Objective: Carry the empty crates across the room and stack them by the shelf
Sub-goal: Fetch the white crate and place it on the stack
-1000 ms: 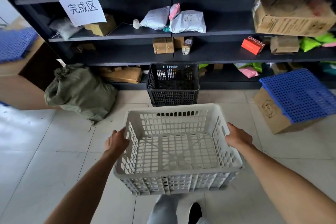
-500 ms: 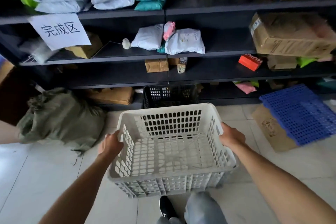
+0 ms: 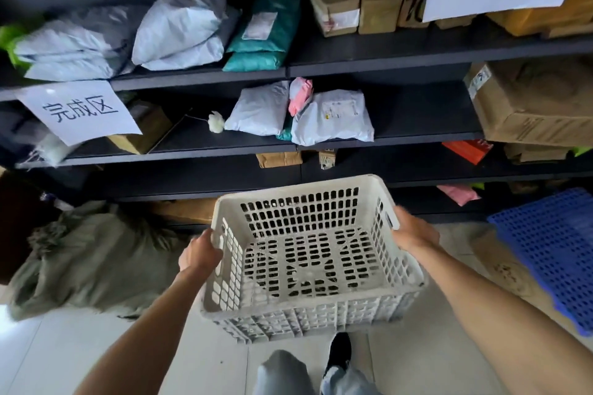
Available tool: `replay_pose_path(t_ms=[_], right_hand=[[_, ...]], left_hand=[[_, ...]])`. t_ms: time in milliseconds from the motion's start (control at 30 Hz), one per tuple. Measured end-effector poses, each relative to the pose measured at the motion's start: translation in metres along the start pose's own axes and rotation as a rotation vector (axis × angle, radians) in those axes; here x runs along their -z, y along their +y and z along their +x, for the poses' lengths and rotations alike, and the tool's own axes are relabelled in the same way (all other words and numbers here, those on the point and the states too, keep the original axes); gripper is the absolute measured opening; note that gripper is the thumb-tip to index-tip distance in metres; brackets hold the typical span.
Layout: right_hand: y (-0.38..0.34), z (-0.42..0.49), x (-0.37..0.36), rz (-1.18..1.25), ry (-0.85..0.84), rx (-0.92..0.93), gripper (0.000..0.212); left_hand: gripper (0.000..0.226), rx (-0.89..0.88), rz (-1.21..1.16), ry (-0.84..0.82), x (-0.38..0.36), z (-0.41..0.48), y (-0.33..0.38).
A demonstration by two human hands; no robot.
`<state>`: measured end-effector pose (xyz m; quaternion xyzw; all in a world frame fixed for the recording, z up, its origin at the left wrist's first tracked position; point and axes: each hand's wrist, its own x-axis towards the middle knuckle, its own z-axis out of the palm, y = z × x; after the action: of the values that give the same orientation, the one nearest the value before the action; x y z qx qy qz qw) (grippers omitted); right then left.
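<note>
The left hand is wrapped around the left rim of the white crate, fingers curled tight over the edge. The right hand grips the right rim the same way. Both bare arms reach out from the bottom of the view.

The white crate is hard plastic, shaped like a box with an open top. Its walls and floor are full of little slots, like a net. Nothing is inside it. It is held up in the air above the pale, shiny floor tiles, right in front of the shelf.

Below the crate are a grey trouser leg and a black shoe.

The shelf is dark and flat, with long boards. Behind the crate, on those boards, lie soft, puffy grey bags, a pink bag and brown cardboard boxes. A white paper sign with black writing hangs on the shelf, up and to the left of the crate.

Left of the crate, a lumpy green cloth sack slumps on the floor. Right of the crate, a blue plastic board with many small holes leans at a slant.
</note>
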<state>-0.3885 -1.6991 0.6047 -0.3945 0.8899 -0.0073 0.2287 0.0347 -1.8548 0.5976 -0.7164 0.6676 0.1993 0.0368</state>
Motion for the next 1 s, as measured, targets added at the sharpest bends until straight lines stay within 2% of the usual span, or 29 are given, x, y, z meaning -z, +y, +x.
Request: replay_pose_path(t_ms=[267, 533, 700, 1000], right_hand=[[-0.034, 0.103, 0.013, 0.014, 0.028, 0.019, 0.065], [-0.060, 0.166, -0.038, 0.002, -0.124, -0.103, 0.081], [-0.066, 0.166, -0.057, -0.056, -0.189, -0.163, 0.093], [-0.065, 0.167, -0.059, -0.089, -0.207, -0.199, 0.093]], left_hand=[[0.061, -0.033, -0.004, 0.030, 0.004, 0.105, 0.046], [0.068, -0.059, -0.009, -0.043, -0.028, 0.203, 0.056], [0.083, 0.009, 0.020, -0.141, -0.056, 0.195, 0.051], [0.077, 0.024, 0.001, -0.190, -0.051, 0.189, 0.058]])
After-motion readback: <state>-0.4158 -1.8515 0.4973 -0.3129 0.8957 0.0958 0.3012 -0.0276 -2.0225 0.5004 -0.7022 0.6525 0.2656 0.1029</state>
